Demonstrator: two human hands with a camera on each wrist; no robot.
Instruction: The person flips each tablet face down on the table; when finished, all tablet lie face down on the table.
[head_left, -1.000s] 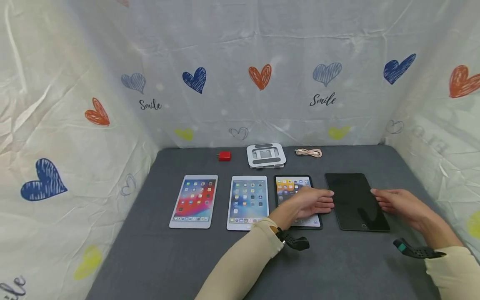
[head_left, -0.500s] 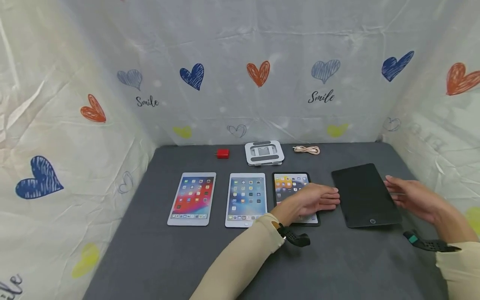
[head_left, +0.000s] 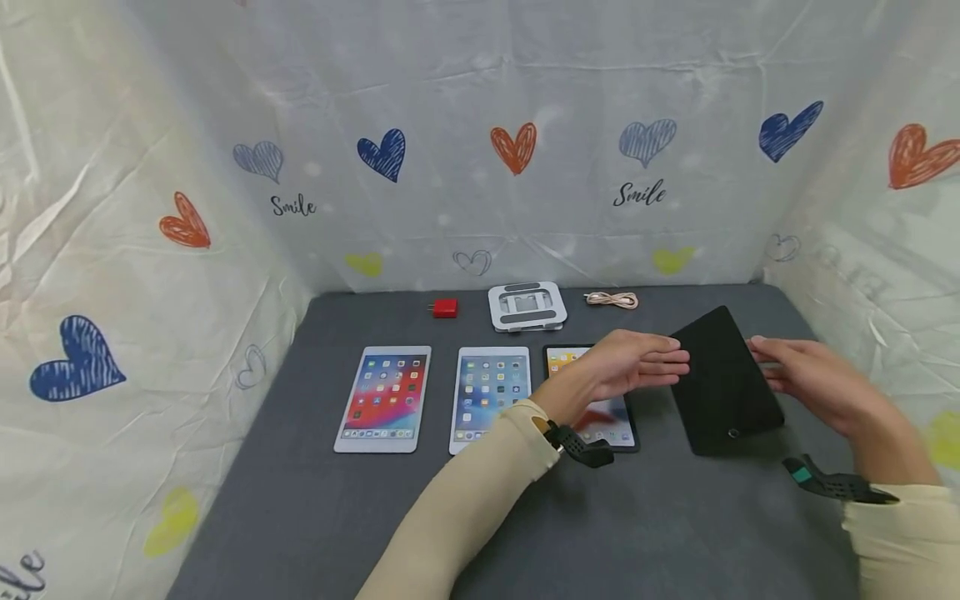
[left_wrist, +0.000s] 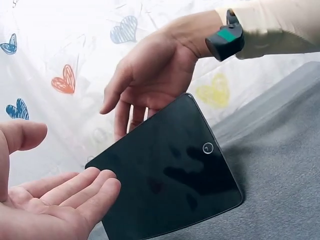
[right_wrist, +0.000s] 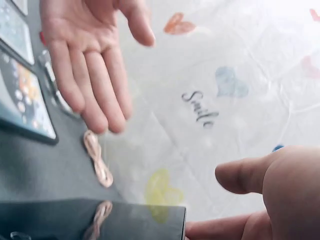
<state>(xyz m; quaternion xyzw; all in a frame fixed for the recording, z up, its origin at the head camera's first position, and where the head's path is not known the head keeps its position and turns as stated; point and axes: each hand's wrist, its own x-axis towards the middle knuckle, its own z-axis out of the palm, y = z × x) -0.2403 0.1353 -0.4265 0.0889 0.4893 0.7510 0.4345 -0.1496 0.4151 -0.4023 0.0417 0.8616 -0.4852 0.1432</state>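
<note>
Black tablet (head_left: 723,392), right side of the gray table (head_left: 285,517), tilted: right side up off the tabletop, near left corner low, screen dark, round home button at near end, a hand-shaped reflection on the glass in the left wrist view. Right hand (head_left: 813,375) at its right edge, fingers loosely extended behind that edge, thumb spread away, so supporting rather than gripping. Left hand (head_left: 626,365) flat and open, fingers straight, thumb apart, nothing in its grasp, fingertips just beside the tablet's left edge; contact cannot be told. Dark-framed tablet (head_left: 600,425) lies under the left forearm and hand, partly covered, screen lit with icons. Further left, middle white tablet (head_left: 491,387), blue screen, sleeve over its near right corner; then leftmost white tablet (head_left: 382,398), red and blue screen. Far row, left to right: red plug (head_left: 445,308), white stand (head_left: 527,307) folded flat with gray pads, bundled pinkish cable (head_left: 611,300). Printed sheet (head_left: 450,83) with hearts and "Smile" walls the table in at left, far and right, everything listed sitting inside.
</note>
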